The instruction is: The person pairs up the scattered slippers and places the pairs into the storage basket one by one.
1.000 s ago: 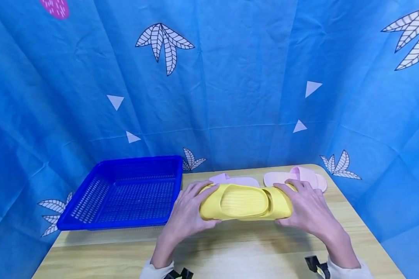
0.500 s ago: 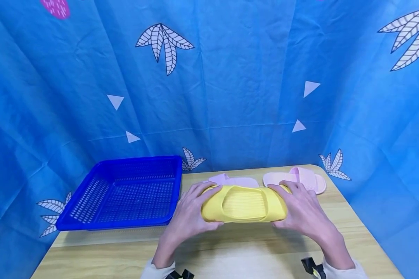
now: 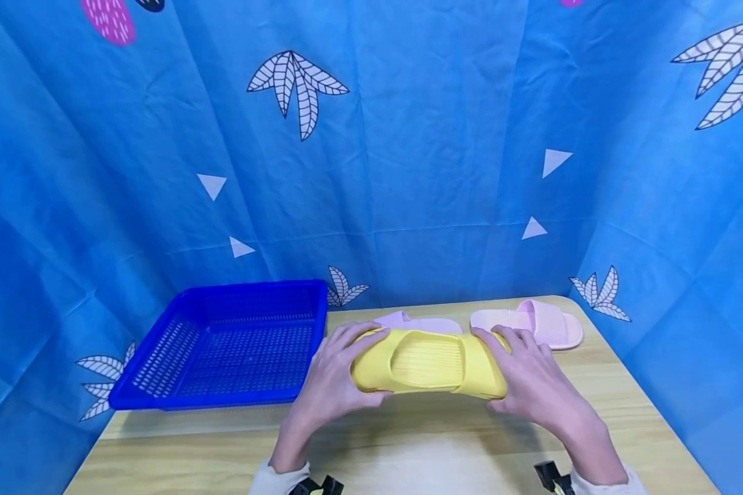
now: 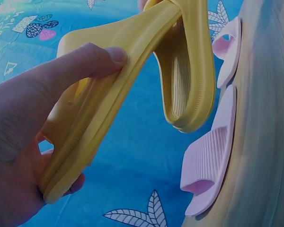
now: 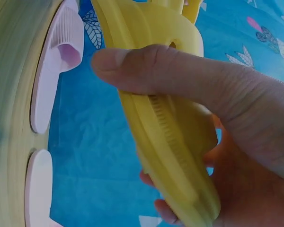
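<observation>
Two yellow slippers are held above the table, overlapping heel to toe. My left hand (image 3: 334, 378) grips the left slipper (image 3: 374, 364) at its end, thumb along the sole edge in the left wrist view. My right hand (image 3: 535, 381) grips the right slipper (image 3: 484, 368) at the opposite end, its thumb pressed across the side of the sole in the right wrist view. From the left wrist, the far slipper (image 4: 201, 85) shows at an angle to the near one, their ends meeting at the top. The ribbed insole faces up toward the head view.
Behind the hands, two pink slippers lie on the wooden table (image 3: 433, 454): one pink slipper (image 3: 433, 325) partly hidden, the other pink slipper (image 3: 547, 324) near the back right corner. A blue plastic basket (image 3: 223, 399) stands at the left. A blue patterned curtain (image 3: 433, 137) hangs behind.
The right hand has moved left with its slipper, so the two yellow slippers overlap more and the gap between them has closed. The right slipper now tilts slightly downward.
</observation>
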`<state>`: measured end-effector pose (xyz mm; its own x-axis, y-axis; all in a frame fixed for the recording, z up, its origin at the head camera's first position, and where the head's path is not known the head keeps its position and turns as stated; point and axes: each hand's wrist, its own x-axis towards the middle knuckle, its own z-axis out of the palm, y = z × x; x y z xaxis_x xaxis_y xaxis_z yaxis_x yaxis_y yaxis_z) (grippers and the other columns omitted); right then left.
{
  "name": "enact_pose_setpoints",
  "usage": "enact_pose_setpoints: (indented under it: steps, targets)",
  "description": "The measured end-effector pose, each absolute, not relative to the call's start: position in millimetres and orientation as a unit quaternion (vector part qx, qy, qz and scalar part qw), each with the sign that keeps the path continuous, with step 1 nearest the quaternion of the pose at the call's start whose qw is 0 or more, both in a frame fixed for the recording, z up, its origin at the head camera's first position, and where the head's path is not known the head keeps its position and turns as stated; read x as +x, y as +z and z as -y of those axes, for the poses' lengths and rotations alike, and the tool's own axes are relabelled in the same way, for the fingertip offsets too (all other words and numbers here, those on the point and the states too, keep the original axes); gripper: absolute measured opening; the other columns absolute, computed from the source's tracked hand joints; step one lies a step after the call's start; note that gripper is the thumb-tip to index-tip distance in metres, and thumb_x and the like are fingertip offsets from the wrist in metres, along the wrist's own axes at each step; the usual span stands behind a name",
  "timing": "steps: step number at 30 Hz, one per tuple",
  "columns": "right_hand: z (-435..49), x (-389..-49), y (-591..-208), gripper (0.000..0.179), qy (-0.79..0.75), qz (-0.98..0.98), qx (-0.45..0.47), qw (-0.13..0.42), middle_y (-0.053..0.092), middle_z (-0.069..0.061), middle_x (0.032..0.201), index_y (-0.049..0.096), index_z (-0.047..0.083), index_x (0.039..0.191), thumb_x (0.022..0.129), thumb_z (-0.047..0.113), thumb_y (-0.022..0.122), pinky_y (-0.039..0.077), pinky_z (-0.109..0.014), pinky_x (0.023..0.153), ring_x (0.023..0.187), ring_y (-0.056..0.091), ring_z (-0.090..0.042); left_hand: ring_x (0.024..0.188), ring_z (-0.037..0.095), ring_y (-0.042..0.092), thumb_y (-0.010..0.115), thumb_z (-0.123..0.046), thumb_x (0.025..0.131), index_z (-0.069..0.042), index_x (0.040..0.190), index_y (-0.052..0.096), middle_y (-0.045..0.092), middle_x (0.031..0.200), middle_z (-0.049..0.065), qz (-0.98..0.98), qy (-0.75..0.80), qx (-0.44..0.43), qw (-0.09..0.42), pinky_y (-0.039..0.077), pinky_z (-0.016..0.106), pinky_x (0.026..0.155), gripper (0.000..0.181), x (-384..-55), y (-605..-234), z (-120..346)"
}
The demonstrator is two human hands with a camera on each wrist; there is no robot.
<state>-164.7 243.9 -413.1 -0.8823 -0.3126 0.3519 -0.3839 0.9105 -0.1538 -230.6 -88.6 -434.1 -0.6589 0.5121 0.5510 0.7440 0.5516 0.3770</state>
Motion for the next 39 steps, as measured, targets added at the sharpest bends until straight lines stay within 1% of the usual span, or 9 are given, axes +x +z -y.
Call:
enact_pose_setpoints:
  steps: [6,9,15,19,22,26,31,39]
  targets:
    - [-251,-168,-411,0.104,0.133,0.948,0.214,0.195,0.061,-0.011,0.129,0.057,0.006,0.14,0.046,0.029,0.096,0.051,-0.053,0.081,0.114,0.056,-0.032,0.132,0.018,0.049,0.094,-0.048,0.061,-0.028,0.144,0.06,0.056,0.145,-0.006,0.854,-0.312,-0.373,0.187,0.044,0.052,0.1,0.091,-231,-433,89]
    - [-253,-169,-410,0.104,0.139,0.941,0.228,0.209,0.062,-0.009,0.128,0.058,0.007,0.139,0.045,0.031,0.096,0.051,-0.051,0.083,0.112,0.057,-0.03,0.132,0.018,0.049,0.094,-0.047,0.061,-0.027,0.144,0.06,0.056,0.146,-0.006,0.85,-0.318,-0.376,0.186,0.044,0.051,0.103,0.091,-232,-434,89]
    - [-258,-169,-408,0.103,0.149,0.927,0.252,0.236,0.064,-0.006,0.126,0.06,0.006,0.136,0.043,0.033,0.094,0.048,-0.048,0.09,0.115,0.057,-0.027,0.133,0.018,0.049,0.096,-0.046,0.061,-0.026,0.144,0.06,0.056,0.146,-0.005,0.843,-0.333,-0.382,0.18,0.043,0.05,0.106,0.092,-233,-435,87]
    - [-259,-169,-408,0.103,0.155,0.924,0.261,0.233,0.063,-0.005,0.127,0.059,0.007,0.137,0.044,0.034,0.095,0.046,-0.048,0.094,0.117,0.057,-0.026,0.133,0.019,0.049,0.096,-0.046,0.06,-0.025,0.144,0.06,0.056,0.146,-0.004,0.839,-0.339,-0.386,0.181,0.043,0.051,0.106,0.093,-232,-435,86]
    - [-259,-168,-407,0.104,0.16,0.924,0.261,0.229,0.063,-0.006,0.129,0.059,0.007,0.137,0.044,0.033,0.095,0.046,-0.049,0.094,0.117,0.057,-0.026,0.133,0.02,0.049,0.097,-0.046,0.06,-0.025,0.144,0.061,0.056,0.146,-0.003,0.836,-0.342,-0.389,0.181,0.043,0.052,0.106,0.094,-232,-434,86]
    - [-258,-168,-405,0.106,0.161,0.925,0.257,0.227,0.062,-0.007,0.131,0.058,0.008,0.139,0.043,0.033,0.096,0.047,-0.049,0.091,0.118,0.056,-0.027,0.134,0.019,0.049,0.097,-0.045,0.059,-0.025,0.143,0.061,0.056,0.146,-0.002,0.833,-0.348,-0.391,0.18,0.043,0.052,0.106,0.094,-232,-433,85]
    - [-255,-168,-405,0.108,0.165,0.927,0.256,0.219,0.062,-0.007,0.131,0.058,0.008,0.14,0.041,0.031,0.097,0.049,-0.049,0.088,0.117,0.056,-0.027,0.133,0.022,0.05,0.098,-0.044,0.058,-0.023,0.143,0.061,0.057,0.145,0.0,0.828,-0.343,-0.403,0.185,0.044,0.053,0.104,0.095,-232,-433,84]
    - [-252,-170,-408,0.107,0.171,0.927,0.254,0.214,0.061,-0.008,0.132,0.058,0.008,0.139,0.042,0.03,0.097,0.048,-0.05,0.09,0.118,0.055,-0.028,0.133,0.02,0.049,0.098,-0.044,0.057,-0.025,0.142,0.062,0.057,0.144,-0.004,0.828,-0.347,-0.399,0.185,0.042,0.053,0.106,0.095,-232,-435,82]
